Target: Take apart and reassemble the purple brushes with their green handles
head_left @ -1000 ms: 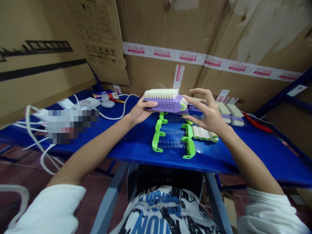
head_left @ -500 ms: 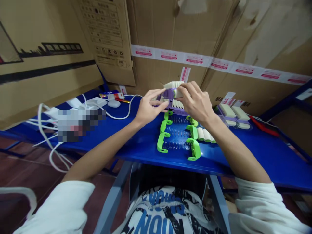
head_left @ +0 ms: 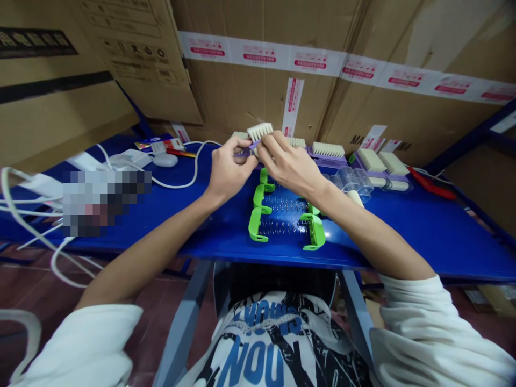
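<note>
Both my hands hold a purple-backed brush with cream bristles [head_left: 260, 130], raised over the far part of the table with its bristles facing up. My left hand [head_left: 228, 166] pinches its left end between thumb and fingers. At the brush's right end, my right hand [head_left: 290, 164] has its fingers closed on it; a small pale part under those fingertips is mostly hidden. Below the hands lie green brackets [head_left: 316, 231] joined by rows of metal springs [head_left: 282, 228]. Behind stands another purple brush [head_left: 328, 150], bristles up, with more brushes partly covered by my hands.
Right of my right hand lie clear plastic cylinders [head_left: 352, 180] and a cream roller [head_left: 355, 198]. Farther right are two brushes [head_left: 393, 163] and a red object [head_left: 431, 184]. Cables and a white mouse [head_left: 165, 159] occupy the left; cardboard [head_left: 250, 91] walls the back.
My view has shifted, showing more of the right-hand brushes and clear cylinders. Both hands have come closer together around the brush, which is tilted differently; the right fingers now cover the pale roller.
</note>
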Tool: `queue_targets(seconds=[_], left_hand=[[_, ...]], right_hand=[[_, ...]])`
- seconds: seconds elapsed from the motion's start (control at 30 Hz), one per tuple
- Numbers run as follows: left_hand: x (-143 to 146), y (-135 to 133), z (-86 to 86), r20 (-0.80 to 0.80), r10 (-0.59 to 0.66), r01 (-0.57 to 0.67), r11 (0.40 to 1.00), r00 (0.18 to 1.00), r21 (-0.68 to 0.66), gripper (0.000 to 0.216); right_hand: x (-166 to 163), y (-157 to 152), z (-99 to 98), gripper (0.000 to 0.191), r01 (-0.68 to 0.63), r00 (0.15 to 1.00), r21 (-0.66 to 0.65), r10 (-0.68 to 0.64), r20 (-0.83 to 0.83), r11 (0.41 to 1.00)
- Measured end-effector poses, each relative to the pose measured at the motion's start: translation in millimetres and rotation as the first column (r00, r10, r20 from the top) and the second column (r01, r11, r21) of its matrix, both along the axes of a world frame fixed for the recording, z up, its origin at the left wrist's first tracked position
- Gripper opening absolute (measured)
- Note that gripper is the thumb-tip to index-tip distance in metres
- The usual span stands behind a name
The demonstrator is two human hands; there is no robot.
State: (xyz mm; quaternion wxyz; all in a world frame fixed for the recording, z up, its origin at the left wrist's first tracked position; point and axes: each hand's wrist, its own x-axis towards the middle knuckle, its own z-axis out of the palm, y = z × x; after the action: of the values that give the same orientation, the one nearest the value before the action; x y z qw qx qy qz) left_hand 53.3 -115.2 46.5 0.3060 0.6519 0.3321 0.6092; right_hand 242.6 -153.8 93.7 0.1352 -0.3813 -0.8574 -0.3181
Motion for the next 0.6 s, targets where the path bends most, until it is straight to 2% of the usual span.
queue_targets(seconds=[0.1, 0.2, 0.33, 0.4, 0.47, 0.5, 0.6], left_hand=[[-6, 8, 1.5, -0.013, 0.034, -0.034, 0.999, 0.999, -0.012, 0.023], [-10, 16, 4.9, 0.055, -0.006, 0.008, 0.999, 0.998, -0.041, 0.025], [-9, 15, 12.5, 0.126, -0.127, 0.131, 0.991, 0.984, -0.022, 0.041], [-8, 13, 14.7, 0.131, -0.139, 0.14, 0.99, 0.982, -0.005, 0.05], [-8, 14, 14.6, 0.135, -0.115, 0.113, 0.993, 0.984, 0.024, 0.058], [-8, 16, 13.8, 0.143, -0.099, 0.094, 0.995, 0.985, 0.042, 0.06], [-12, 25, 8.6, 0.186, -0.071, 0.057, 0.995, 0.98, 0.079, 0.062]], right_hand=[[-11, 1, -8.9, 0.05, -0.006, 1.0, -0.013, 0.006, -0.019, 1.0], [-16, 2, -10.8, 0.051, -0.01, 0.995, -0.041, 0.006, -0.1, 0.999], [-16, 0, -0.2, 0.047, -0.05, 0.96, -0.105, 0.019, -0.281, 0.993], [-16, -6, 10.1, 0.039, -0.095, 0.919, -0.163, 0.024, -0.394, 0.982], [-13, -14, 24.2, 0.032, -0.147, 0.841, -0.21, 0.01, -0.541, 0.967], [-8, -20, 32.6, 0.033, -0.17, 0.774, -0.222, -0.009, -0.633, 0.96], [26, -38, 58.6, 0.045, -0.256, 0.446, -0.227, -0.093, -0.89, 0.94]])
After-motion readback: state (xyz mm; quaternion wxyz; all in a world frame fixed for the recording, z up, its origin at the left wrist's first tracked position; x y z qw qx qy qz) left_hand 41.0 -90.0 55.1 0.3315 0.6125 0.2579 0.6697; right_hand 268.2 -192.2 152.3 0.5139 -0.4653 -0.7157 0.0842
